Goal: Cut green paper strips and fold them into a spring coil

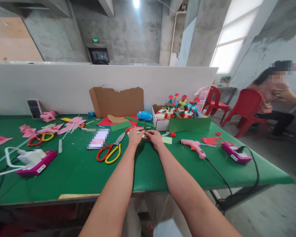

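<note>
Both my arms reach out over the green table [84, 171]. My left hand [135, 137] and my right hand [154, 137] meet near the table's middle, fingers curled together on a small green paper piece [144, 126] that sticks up between them. Red and yellow scissors [110, 152] lie just left of my left hand. A pink glue gun [193, 146] lies to the right of my right hand, its black cord trailing off the table's edge.
A white box [162, 124] of red and blue paper crafts stands behind my hands, next to torn cardboard [117, 101]. Pink paper scraps [64, 126] and a second pair of scissors [39, 139] lie at left. Pink power strips [37, 164] sit at both sides. A person sits on a red chair [249, 105] at right.
</note>
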`<act>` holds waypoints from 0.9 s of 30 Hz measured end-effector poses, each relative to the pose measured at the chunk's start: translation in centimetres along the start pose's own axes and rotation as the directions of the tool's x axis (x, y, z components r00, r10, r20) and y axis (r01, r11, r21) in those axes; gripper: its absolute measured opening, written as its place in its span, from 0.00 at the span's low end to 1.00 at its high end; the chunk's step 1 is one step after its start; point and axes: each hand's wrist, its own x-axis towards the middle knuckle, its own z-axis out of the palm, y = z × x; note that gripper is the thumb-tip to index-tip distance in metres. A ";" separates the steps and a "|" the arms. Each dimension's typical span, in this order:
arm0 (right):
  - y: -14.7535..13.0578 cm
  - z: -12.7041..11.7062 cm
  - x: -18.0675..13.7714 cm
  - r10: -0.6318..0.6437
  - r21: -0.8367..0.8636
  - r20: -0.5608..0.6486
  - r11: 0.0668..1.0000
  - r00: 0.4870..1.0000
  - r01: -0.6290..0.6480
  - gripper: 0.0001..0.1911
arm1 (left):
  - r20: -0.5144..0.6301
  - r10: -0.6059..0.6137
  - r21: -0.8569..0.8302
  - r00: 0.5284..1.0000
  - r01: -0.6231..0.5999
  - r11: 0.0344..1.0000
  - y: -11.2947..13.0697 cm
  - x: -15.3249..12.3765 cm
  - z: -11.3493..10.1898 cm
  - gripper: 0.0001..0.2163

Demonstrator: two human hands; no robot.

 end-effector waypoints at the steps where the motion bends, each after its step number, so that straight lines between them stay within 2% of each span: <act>1: -0.1 0.0 0.0 0.000 -0.008 0.004 1.000 1.000 0.000 0.06 | 0.004 0.004 -0.007 1.000 -0.004 1.000 0.0 0.0 0.0 0.04; 7: -0.4 0.0 -0.2 0.031 -0.037 0.012 0.999 0.999 -0.031 0.04 | 0.020 0.055 0.028 0.998 -0.055 0.998 0.0 0.1 -0.1 0.03; 11: -0.5 -0.2 -0.1 0.047 -0.011 -0.003 0.999 0.999 -0.047 0.04 | 0.041 0.103 0.038 0.994 -0.104 0.994 0.1 0.0 -0.1 0.03; 18: -0.4 -0.4 0.2 0.095 0.072 -0.007 0.993 0.995 -0.094 0.05 | 0.049 0.110 0.096 0.993 -0.114 0.989 0.3 -0.3 -0.1 0.03; 27: -0.7 -0.6 0.2 0.129 0.134 0.009 0.983 0.992 -0.129 0.10 | 0.105 0.202 0.243 0.974 -0.222 0.944 1.6 -0.8 -0.5 0.04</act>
